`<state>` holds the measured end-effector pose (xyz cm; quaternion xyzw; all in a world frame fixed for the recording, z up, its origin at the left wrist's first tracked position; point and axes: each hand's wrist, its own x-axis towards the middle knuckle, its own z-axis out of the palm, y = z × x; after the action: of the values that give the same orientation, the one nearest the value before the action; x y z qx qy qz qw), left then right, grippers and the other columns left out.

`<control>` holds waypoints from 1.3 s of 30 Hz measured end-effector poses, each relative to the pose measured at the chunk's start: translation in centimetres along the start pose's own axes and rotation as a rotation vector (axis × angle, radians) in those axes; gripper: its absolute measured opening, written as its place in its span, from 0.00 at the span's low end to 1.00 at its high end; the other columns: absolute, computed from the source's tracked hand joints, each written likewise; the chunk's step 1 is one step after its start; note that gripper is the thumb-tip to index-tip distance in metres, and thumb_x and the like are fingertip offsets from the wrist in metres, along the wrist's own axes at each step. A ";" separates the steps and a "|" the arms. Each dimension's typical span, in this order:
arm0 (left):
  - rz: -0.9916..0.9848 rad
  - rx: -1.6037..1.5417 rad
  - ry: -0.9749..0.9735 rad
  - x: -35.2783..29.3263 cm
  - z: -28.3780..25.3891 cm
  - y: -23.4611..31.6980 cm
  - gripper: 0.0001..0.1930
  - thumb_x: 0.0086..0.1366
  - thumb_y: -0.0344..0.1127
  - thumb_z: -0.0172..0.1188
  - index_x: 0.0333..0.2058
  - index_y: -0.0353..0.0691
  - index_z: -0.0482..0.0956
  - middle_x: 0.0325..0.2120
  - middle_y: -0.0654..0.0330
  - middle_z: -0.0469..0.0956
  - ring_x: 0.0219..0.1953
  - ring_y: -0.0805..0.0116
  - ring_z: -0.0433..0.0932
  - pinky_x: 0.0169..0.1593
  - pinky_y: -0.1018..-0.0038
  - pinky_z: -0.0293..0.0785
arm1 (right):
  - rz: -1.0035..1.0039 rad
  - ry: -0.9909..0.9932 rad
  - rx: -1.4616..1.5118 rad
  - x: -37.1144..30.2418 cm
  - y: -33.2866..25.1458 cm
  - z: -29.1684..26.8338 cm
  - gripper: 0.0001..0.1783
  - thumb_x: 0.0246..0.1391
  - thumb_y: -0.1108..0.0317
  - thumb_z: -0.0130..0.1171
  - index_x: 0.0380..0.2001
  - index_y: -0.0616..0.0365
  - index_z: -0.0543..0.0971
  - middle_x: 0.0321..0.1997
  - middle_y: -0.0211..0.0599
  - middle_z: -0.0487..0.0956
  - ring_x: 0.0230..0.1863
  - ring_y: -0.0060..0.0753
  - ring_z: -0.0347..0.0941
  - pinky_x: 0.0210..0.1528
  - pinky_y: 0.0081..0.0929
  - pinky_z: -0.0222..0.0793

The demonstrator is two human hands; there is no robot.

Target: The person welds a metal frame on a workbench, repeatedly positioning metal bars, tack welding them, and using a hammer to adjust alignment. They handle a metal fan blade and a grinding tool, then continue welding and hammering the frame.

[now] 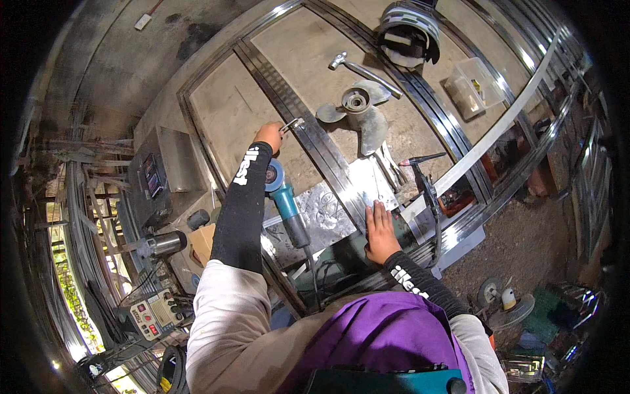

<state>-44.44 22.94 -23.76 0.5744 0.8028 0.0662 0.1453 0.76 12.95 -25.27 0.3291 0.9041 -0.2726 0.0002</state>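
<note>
The frame bars [321, 148] lie laid out, which looks like one stage done; what is left cannot be told. The right hand [380, 233] lies flat, fingers stretched, holding nothing, at the middle bars' near end. Between the hands, a grinder [287, 210] rests unheld. Farther off, the left hand [268, 136] is curled around a small metal tool [292, 124] at the bars' edge. Right of that grip lies a propeller [357, 111], with a hammer [364, 73] beyond.

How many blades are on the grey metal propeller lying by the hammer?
3 on the grey metal propeller: the left blade, the upper-right blade nearest the silver metal hammer, and the lower blade, pointing toward the picture's bottom. None seems hidden.
</note>
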 end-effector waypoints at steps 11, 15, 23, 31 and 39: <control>-0.042 -0.030 -0.004 -0.6 0.1 -1.4 0.09 0.62 0.28 0.58 0.41 0.39 0.83 0.37 0.42 0.82 0.44 0.43 0.81 0.49 0.55 0.76 | -0.019 0.032 -0.035 -0.1 0.0 0.9 0.68 0.29 0.66 0.75 0.72 0.73 0.45 0.75 0.70 0.45 0.77 0.69 0.41 0.77 0.58 0.39; -0.083 -0.127 0.155 -3.2 -0.7 -1.5 0.14 0.62 0.30 0.61 0.47 0.36 0.81 0.39 0.43 0.83 0.46 0.45 0.82 0.50 0.58 0.77 | -0.004 -0.045 -0.018 -0.1 -0.7 0.1 0.72 0.27 0.65 0.78 0.72 0.72 0.44 0.75 0.70 0.45 0.77 0.69 0.42 0.76 0.59 0.40; -0.121 -0.651 0.592 -23.7 -2.9 2.1 0.13 0.69 0.34 0.58 0.49 0.34 0.79 0.40 0.46 0.83 0.43 0.52 0.84 0.46 0.63 0.78 | -0.007 0.008 -0.098 -0.4 -0.4 1.8 0.73 0.31 0.62 0.80 0.73 0.70 0.41 0.76 0.70 0.42 0.76 0.71 0.42 0.76 0.56 0.41; -0.586 -0.426 0.537 -54.6 12.9 10.9 0.30 0.61 0.35 0.64 0.60 0.30 0.66 0.58 0.38 0.67 0.61 0.36 0.66 0.61 0.51 0.66 | 0.040 -0.015 -0.289 -0.6 -0.1 3.1 0.72 0.31 0.60 0.80 0.72 0.72 0.44 0.76 0.68 0.45 0.76 0.67 0.45 0.76 0.51 0.44; -0.636 -1.075 0.055 -61.4 19.2 10.1 0.36 0.63 0.54 0.68 0.55 0.28 0.68 0.44 0.44 0.79 0.47 0.55 0.79 0.51 0.58 0.74 | 0.139 0.057 -0.483 0.4 -0.2 4.5 0.73 0.32 0.55 0.82 0.74 0.67 0.44 0.78 0.59 0.46 0.78 0.56 0.45 0.74 0.52 0.52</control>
<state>-11.09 -32.64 -29.56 0.1519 0.7925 0.4292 0.4057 -0.43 10.87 -29.07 0.3886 0.9178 -0.0385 0.0719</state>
